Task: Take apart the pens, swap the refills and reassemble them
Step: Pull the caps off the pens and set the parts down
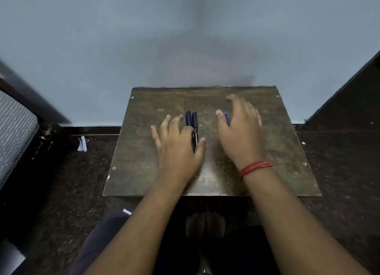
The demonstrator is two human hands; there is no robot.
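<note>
Two dark blue pens (191, 121) lie side by side, pointing away from me, on a small worn wooden table (144, 151). My left hand (178, 149) lies palm down over their near ends with fingers spread. The thumb touches the right pen's side, and no closed grip shows. My right hand (240, 130), with a red thread on the wrist, hovers palm down to the right, fingers apart. A small blue pen part (226, 116) peeks out from under its index finger; the rest of that part is hidden.
The table stands against a grey-blue wall (185, 38), on a dark speckled floor. Scraps of white paper (82, 144) lie on the floor at the left. A chair edge (14, 126) is at far left and a dark panel (349, 102) at far right. My knees are below the table's near edge.
</note>
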